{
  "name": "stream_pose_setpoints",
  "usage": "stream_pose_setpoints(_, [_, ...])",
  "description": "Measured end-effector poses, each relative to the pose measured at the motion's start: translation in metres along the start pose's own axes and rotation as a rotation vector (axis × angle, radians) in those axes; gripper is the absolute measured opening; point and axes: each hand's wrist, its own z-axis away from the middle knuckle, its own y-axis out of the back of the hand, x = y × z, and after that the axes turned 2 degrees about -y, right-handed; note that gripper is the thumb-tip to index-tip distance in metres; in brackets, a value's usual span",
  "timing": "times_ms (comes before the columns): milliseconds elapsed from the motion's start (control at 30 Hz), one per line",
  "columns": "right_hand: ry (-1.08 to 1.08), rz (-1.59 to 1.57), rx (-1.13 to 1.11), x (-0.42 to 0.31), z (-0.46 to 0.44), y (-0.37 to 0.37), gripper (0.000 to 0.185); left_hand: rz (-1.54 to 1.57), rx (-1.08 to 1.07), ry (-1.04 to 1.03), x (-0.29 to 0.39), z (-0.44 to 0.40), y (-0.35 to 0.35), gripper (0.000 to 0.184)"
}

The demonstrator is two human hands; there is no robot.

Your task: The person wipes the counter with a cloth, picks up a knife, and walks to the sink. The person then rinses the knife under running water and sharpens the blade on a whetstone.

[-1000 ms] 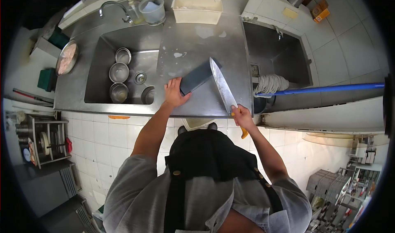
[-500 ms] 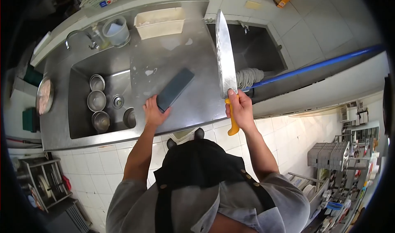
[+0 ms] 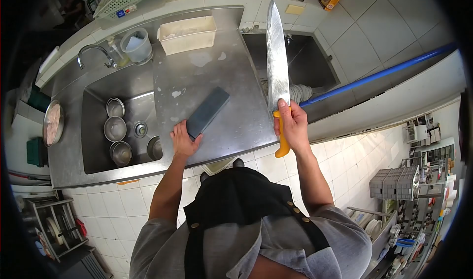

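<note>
My right hand (image 3: 293,126) is closed around the yellow handle of a large kitchen knife (image 3: 278,57). Its broad blade points away from me, and my thumb lies near where blade and handle meet. A dark grey sharpening stone (image 3: 209,112) lies at a slant on the steel counter (image 3: 231,77). At the stone's near end, my left hand (image 3: 185,140) grips it, thumb on one side and fingers on the other. The blade is to the right of the stone, apart from it.
A sink (image 3: 93,131) with several metal bowls (image 3: 115,128) is on the left. Behind stand a cream tub (image 3: 187,41) and a clear container (image 3: 137,47). On the right are a second basin (image 3: 315,57), a mop head (image 3: 300,92) and a blue pole (image 3: 379,76).
The knife and my right hand have shifted slightly right, and the blade stands a little more upright. My left hand stays on the stone. The camera view has tilted slightly.
</note>
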Motion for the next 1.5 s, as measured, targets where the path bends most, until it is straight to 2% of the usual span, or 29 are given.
stream_pose_setpoints(100, [-0.022,0.004,-0.035,0.002,-0.001,0.001,0.034,0.000,-0.009,0.024,0.003,0.000,0.003,0.090])
stream_pose_setpoints(167, [-0.284,0.135,-0.203,0.020,-0.002,0.003,0.038,0.013,-0.032,0.050,0.004,-0.001,0.005,0.089])
stream_pose_setpoints(233, [-0.386,0.486,-0.335,0.077,0.001,0.010,0.050,0.000,-0.032,0.070,0.002,0.000,0.007,0.089])
stream_pose_setpoints(300, [-0.471,0.691,-0.419,0.121,0.020,0.017,0.051,0.000,-0.030,0.092,0.003,0.000,0.005,0.089])
stream_pose_setpoints(433, [-0.708,0.447,-0.505,0.150,0.043,0.018,0.047,-0.003,-0.072,0.084,0.002,0.000,0.005,0.088])
stream_pose_setpoints(500, [-0.701,0.450,-0.541,0.165,0.024,0.005,0.048,-0.010,-0.088,0.086,0.001,-0.003,0.006,0.088])
stream_pose_setpoints(567, [-0.439,0.690,-0.489,0.196,-0.028,-0.025,0.052,0.018,-0.038,0.044,0.000,-0.002,0.005,0.087])
stream_pose_setpoints(633, [0.199,0.559,-0.516,0.258,-0.099,-0.049,0.056,-0.008,-0.042,0.042,-0.003,-0.003,0.004,0.089])
stream_pose_setpoints(700, [-0.491,0.383,-0.409,0.179,-0.128,-0.098,0.056,0.024,-0.066,0.045,-0.002,-0.001,0.007,0.089])
stream_pose_setpoints(733, [-0.502,0.375,-0.408,0.196,-0.120,-0.091,0.056,0.020,-0.079,0.045,-0.003,0.002,0.008,0.089])
stream_pose_setpoints(800, [0.068,0.631,-0.564,0.238,-0.088,-0.060,0.056,0.040,-0.068,0.046,-0.003,-0.001,0.006,0.087])
stream_pose_setpoints(833, [-0.183,0.782,-0.503,0.240,-0.049,-0.048,0.055,0.050,-0.070,0.045,-0.002,0.001,0.006,0.087])
stream_pose_setpoints(867, [-0.370,0.729,-0.448,0.192,-0.003,-0.046,0.054,0.045,-0.069,0.053,0.000,-0.001,0.006,0.087])
stream_pose_setpoints(900, [-0.568,0.584,-0.508,0.166,0.017,-0.044,0.055,0.035,-0.071,0.063,0.000,-0.003,0.007,0.087])
stream_pose_setpoints(967, [0.338,0.878,-0.449,0.259,-0.014,-0.029,0.057,0.037,-0.071,0.067,-0.002,-0.004,0.006,0.087])
stream_pose_setpoints(1000, [0.120,0.884,-0.483,0.235,-0.046,-0.045,0.057,0.036,-0.067,0.069,0.000,-0.002,0.004,0.087])
stream_pose_setpoints(1033, [0.010,1.012,-0.500,0.229,-0.087,-0.065,0.025,0.038,-0.065,0.059,0.000,-0.004,0.004,0.087])
stream_pose_setpoints(1067, [0.113,0.931,-0.536,0.263,-0.129,-0.069,0.025,0.043,-0.042,0.050,-0.001,-0.003,0.004,0.088])
stream_pose_setpoints(1100, [0.111,0.931,-0.536,0.239,-0.131,-0.078,0.025,0.050,-0.023,0.042,-0.002,0.000,0.004,0.088])
stream_pose_setpoints(1167, [-0.602,0.653,-0.372,0.158,-0.118,-0.102,0.027,0.064,-0.033,0.041,-0.001,-0.001,0.005,0.087])
stream_pose_setpoints(1233, [-0.167,1.164,-0.719,0.187,-0.060,-0.068,0.027,0.079,-0.032,0.050,-0.002,-0.002,0.006,0.087])
stream_pose_setpoints(1300, [-0.378,0.796,-0.439,0.179,0.015,-0.057,0.027,0.048,-0.063,0.064,-0.001,-0.003,0.007,0.087])
stream_pose_setpoints(1333, [-0.373,0.796,-0.439,0.195,0.003,-0.058,0.027,0.046,-0.058,0.064,-0.002,-0.004,0.007,0.087])
stream_pose_setpoints(1400, [0.458,1.272,-0.589,0.245,-0.035,-0.054,0.027,0.046,-0.045,0.056,0.000,-0.003,0.007,0.086])
stream_pose_setpoints(1433, [-0.110,1.062,-0.635,0.232,-0.080,-0.074,0.028,0.047,-0.043,0.045,0.000,-0.004,0.006,0.086])
stream_pose_setpoints(1467, [0.016,0.812,-0.492,0.257,-0.120,-0.079,0.059,0.062,-0.040,0.047,0.000,-0.003,0.007,0.086])
stream_pose_setpoints(1500, [0.017,0.811,-0.488,0.245,-0.132,-0.085,0.059,0.077,-0.040,0.053,-0.001,-0.002,0.007,0.086])
